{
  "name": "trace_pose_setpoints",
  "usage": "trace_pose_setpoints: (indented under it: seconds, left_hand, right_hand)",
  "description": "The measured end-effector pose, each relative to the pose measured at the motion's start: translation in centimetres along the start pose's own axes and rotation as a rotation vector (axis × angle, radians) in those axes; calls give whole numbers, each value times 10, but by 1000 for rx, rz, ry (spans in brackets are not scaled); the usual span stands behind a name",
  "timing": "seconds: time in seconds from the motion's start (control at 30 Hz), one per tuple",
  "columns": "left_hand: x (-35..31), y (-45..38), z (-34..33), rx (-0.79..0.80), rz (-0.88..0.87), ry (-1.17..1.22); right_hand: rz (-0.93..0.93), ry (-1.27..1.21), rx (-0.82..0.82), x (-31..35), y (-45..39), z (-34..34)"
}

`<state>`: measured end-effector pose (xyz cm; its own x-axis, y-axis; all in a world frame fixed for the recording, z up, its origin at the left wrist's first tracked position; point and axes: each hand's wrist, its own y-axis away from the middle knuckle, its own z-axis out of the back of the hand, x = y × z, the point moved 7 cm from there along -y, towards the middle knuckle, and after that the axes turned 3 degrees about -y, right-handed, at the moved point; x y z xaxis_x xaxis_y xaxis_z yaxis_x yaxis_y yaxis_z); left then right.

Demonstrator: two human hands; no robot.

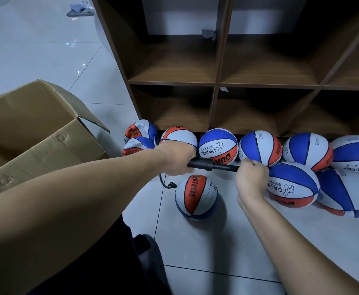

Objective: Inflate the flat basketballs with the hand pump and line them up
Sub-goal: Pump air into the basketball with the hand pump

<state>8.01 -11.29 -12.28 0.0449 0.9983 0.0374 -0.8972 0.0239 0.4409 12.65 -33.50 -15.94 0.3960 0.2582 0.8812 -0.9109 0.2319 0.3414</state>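
A black hand pump (211,166) lies level between my hands. My left hand (175,159) grips its barrel; my right hand (251,178) grips the handle end. A thin black hose (165,182) curls from the pump down to a red, white and blue basketball (196,196) on the floor just below. Several round basketballs (218,149) stand in a row along the foot of the shelf, with more in front at the right (292,185). Two crumpled flat balls (139,135) lie stacked at the row's left end.
An open cardboard box (40,133) stands at the left. A brown wooden cubby shelf (217,83) rises behind the balls. Pale floor tiles (217,241) spread in front. My dark-clothed knee (146,258) is at the bottom centre.
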Motion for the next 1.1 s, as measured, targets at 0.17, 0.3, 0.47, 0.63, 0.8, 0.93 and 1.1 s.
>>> trace_pose_setpoints:
  seconds: [0.17, 0.3, 0.47, 0.63, 0.8, 0.93, 1.1]
  left_hand:
    - [-12, 5, 2, -24, -19, 48]
    - [-16, 8, 6, -40, -26, 59]
    - [-23, 9, 7, -58, -41, 37]
    - [-23, 8, 10, -11, -66, 19]
    - [-21, 8, 4, 42, -58, 64]
    - [-10, 6, 0, 92, -24, 87]
    - [23, 7, -15, 198, 79, 153]
  right_hand:
    - [42, 25, 48, 4, 16, -11]
    - [63, 0, 108, 5, 25, -23]
    - [50, -48, 154, 2, 35, -32]
    - [3, -47, 252, -7, 33, -43]
    - [26, 36, 334, -9, 26, -41]
    - [17, 71, 243, -10, 2, -17]
    - [-133, -2, 258, -38, -33, 2]
